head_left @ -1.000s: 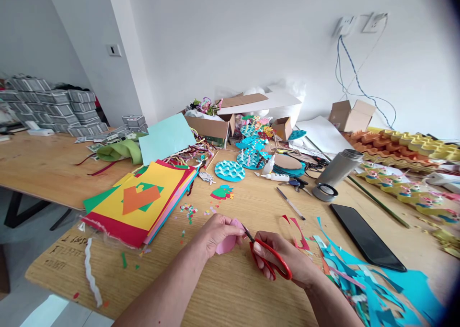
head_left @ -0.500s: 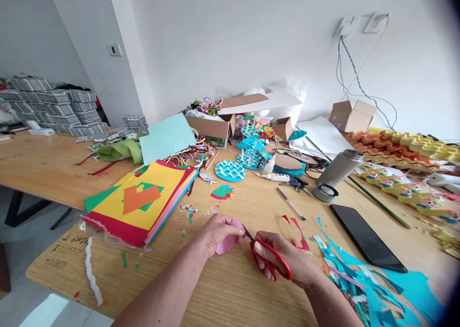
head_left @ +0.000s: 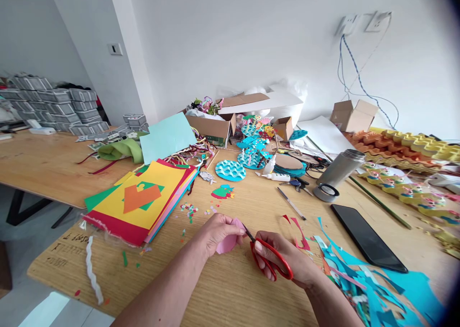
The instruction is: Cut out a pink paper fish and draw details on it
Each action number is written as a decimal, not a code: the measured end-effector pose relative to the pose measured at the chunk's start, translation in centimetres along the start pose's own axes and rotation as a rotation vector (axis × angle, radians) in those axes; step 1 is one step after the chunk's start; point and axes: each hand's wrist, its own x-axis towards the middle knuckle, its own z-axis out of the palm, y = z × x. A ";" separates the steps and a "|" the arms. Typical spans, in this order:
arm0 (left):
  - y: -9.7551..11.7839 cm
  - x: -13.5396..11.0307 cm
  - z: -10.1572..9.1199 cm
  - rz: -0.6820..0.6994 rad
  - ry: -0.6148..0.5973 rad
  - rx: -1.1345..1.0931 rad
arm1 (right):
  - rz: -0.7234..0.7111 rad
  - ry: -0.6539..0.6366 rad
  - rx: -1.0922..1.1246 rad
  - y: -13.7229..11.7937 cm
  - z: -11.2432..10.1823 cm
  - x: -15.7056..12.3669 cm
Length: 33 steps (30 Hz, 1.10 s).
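Note:
My left hand (head_left: 219,233) pinches a small pink paper piece (head_left: 227,243) just above the wooden table (head_left: 223,288). My right hand (head_left: 287,262) grips red-handled scissors (head_left: 269,260), fingers through the loops. The dark blades point up-left and meet the pink paper's right edge. Both forearms come in from the bottom of the view.
A stack of coloured paper sheets (head_left: 143,200) lies to the left. Blue paper offcuts (head_left: 366,279) pile up at the right, next to a black phone (head_left: 368,243). A steel flask (head_left: 339,169), glue bottle (head_left: 276,176), blue wavy discs (head_left: 230,170) and cardboard boxes (head_left: 212,126) sit farther back.

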 end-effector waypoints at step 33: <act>0.5 0.1 -0.7 0.010 -0.121 -0.683 | -0.255 0.226 0.181 0.1 -0.4 0.3</act>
